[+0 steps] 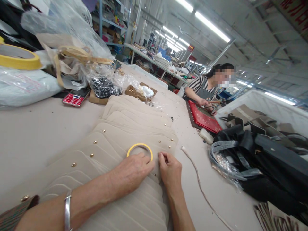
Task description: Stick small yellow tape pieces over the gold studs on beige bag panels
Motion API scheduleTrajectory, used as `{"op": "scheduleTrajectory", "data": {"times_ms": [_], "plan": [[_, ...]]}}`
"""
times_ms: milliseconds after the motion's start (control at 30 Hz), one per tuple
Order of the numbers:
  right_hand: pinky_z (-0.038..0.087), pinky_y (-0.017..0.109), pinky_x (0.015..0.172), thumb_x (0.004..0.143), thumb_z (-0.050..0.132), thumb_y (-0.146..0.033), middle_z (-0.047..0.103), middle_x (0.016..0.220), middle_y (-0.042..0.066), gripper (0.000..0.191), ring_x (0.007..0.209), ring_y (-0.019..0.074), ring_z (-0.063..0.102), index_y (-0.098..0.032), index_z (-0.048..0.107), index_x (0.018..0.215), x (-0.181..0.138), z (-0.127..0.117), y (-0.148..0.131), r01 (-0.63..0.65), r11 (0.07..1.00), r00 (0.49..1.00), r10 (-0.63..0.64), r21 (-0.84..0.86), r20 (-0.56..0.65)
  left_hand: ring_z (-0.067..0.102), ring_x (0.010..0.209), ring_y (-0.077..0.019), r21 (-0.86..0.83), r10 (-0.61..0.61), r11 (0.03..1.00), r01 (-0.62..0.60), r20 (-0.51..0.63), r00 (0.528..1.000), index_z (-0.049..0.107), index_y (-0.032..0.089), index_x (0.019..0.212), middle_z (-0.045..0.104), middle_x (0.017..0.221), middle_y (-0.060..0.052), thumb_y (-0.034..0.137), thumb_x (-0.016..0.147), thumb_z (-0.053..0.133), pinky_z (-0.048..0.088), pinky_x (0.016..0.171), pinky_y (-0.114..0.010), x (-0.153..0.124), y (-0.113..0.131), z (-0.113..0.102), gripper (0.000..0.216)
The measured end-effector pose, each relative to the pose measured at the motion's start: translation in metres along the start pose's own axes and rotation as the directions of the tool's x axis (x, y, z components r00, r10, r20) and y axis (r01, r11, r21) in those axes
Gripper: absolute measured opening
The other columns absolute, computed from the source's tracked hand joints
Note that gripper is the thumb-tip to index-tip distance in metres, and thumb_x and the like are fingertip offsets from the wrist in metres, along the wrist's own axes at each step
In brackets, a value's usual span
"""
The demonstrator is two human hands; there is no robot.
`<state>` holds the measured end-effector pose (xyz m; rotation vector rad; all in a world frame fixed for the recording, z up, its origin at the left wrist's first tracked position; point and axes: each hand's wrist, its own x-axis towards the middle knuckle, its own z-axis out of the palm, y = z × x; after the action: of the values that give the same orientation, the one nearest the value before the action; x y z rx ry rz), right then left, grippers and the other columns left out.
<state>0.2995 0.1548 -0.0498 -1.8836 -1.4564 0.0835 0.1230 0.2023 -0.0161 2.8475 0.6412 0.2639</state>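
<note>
My left hand (133, 171) rests on a fanned stack of beige leather pieces (125, 128) with gold studs, its fingers curled over the near side of a small yellow tape roll (139, 148). My right hand (169, 170) lies just right of it, fingers pinched together at the edge of the top piece, close to the roll. What the pinch holds is too small to make out. A metal bangle sits on my left wrist.
A red calculator (75, 97), plastic bags (72, 29) and a large yellow tape roll (18, 57) lie at the back left. Black bags (264, 157) and a white bin (276, 112) stand right. A cord (199, 183) trails across the table. Another person (207, 88) works at a red mat (203, 118).
</note>
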Motion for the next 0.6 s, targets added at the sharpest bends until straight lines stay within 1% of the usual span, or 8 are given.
{"op": "scheduleTrajectory", "data": {"times_ms": [100, 167, 267, 333, 400, 467, 533, 600], "plan": [[0.044, 0.026, 0.062, 0.085, 0.052, -0.028, 0.07, 0.066, 0.003, 0.023, 0.06, 0.0173, 0.063, -0.019, 0.07, 0.074, 0.006, 0.004, -0.004, -0.055, 0.996, 0.998, 0.057, -0.064, 0.023, 0.055, 0.074, -0.0215, -0.008, 0.028, 1.0, -0.028, -0.047, 0.998, 0.054, 0.018, 0.083, 0.061, 0.081, -0.004, -0.001, 0.082, 0.043, 0.044, 0.063, -0.031, -0.002, -0.003, 0.0, 0.022], [0.045, 0.026, 0.061, 0.085, 0.053, -0.028, 0.07, 0.067, 0.002, 0.021, 0.06, 0.017, 0.063, -0.019, 0.07, 0.077, 0.007, 0.002, -0.005, -0.071, 0.996, 0.996, 0.073, -0.045, 0.05, 0.055, 0.072, -0.0194, -0.029, 0.038, 0.999, -0.042, -0.107, 0.994, 0.056, 0.018, 0.089, 0.061, 0.08, -0.003, 0.001, 0.086, 0.042, 0.045, 0.062, -0.03, -0.002, -0.005, 0.0, 0.023], [0.047, 0.025, 0.06, 0.087, 0.054, -0.033, 0.069, 0.068, 0.0, 0.023, 0.059, 0.0156, 0.061, -0.018, 0.07, 0.094, 0.003, -0.01, -0.006, -0.101, 0.989, 0.994, 0.095, 0.107, 0.06, 0.059, 0.07, -0.016, -0.113, 0.059, 0.99, -0.086, -0.229, 0.972, 0.057, 0.019, 0.106, 0.062, 0.078, -0.001, 0.008, 0.093, 0.04, 0.049, 0.065, -0.026, -0.004, -0.009, 0.003, 0.024], [0.048, 0.024, 0.058, 0.089, 0.055, -0.034, 0.068, 0.068, 0.0, 0.027, 0.058, 0.0147, 0.06, -0.016, 0.069, 0.102, -0.001, -0.021, -0.01, -0.119, 0.962, 0.992, 0.103, 0.248, 0.076, 0.064, 0.079, -0.0154, -0.189, 0.057, 0.975, -0.119, -0.304, 0.951, 0.049, 0.022, 0.125, 0.067, 0.087, -0.002, 0.014, 0.096, 0.04, 0.053, 0.073, -0.026, -0.005, -0.011, 0.006, 0.031], [0.049, 0.024, 0.059, 0.089, 0.056, -0.03, 0.069, 0.075, 0.002, 0.023, 0.064, 0.0148, 0.062, -0.017, 0.07, 0.1, -0.005, -0.03, -0.017, -0.068, 0.932, 0.992, 0.024, 0.356, 0.124, 0.067, 0.092, -0.0163, -0.243, 0.047, 0.96, -0.139, -0.35, 0.936, 0.034, 0.023, 0.14, 0.069, 0.101, -0.004, 0.017, 0.098, 0.04, 0.055, 0.081, -0.029, -0.006, -0.013, 0.01, 0.043], [0.05, 0.025, 0.065, 0.088, 0.057, -0.022, 0.07, 0.083, 0.003, 0.017, 0.072, 0.0153, 0.063, -0.018, 0.071, 0.097, -0.008, -0.035, -0.025, 0.051, 0.913, 0.978, -0.127, 0.405, 0.163, 0.067, 0.1, -0.0175, -0.267, 0.033, 0.954, -0.138, -0.362, 0.932, 0.025, 0.021, 0.145, 0.069, 0.109, -0.007, 0.016, 0.098, 0.039, 0.056, 0.085, -0.031, -0.007, -0.014, 0.014, 0.05], [0.05, 0.025, 0.068, 0.087, 0.057, -0.016, 0.069, 0.084, 0.004, 0.016, 0.074, 0.0152, 0.062, -0.018, 0.07, 0.098, -0.01, -0.036, -0.032, 0.166, 0.908, 0.958, -0.241, 0.385, 0.157, 0.066, 0.103, -0.0187, -0.269, 0.026, 0.954, -0.13, -0.358, 0.933, 0.025, 0.018, 0.144, 0.069, 0.113, -0.01, 0.015, 0.097, 0.038, 0.056, 0.086, -0.033, -0.007, -0.014, 0.016, 0.049], [0.049, 0.025, 0.067, 0.088, 0.056, -0.014, 0.068, 0.081, 0.004, 0.016, 0.071, 0.0146, 0.061, -0.018, 0.069, 0.095, -0.012, -0.033, -0.036, 0.241, 0.91, 0.944, -0.3, 0.337, 0.135, 0.067, 0.103, -0.0196, -0.269, 0.014, 0.957, -0.112, -0.34, 0.94, 0.026, 0.016, 0.142, 0.068, 0.116, -0.012, 0.014, 0.096, 0.039, 0.056, 0.085, -0.033, -0.007, -0.013, 0.016, 0.047]]}}
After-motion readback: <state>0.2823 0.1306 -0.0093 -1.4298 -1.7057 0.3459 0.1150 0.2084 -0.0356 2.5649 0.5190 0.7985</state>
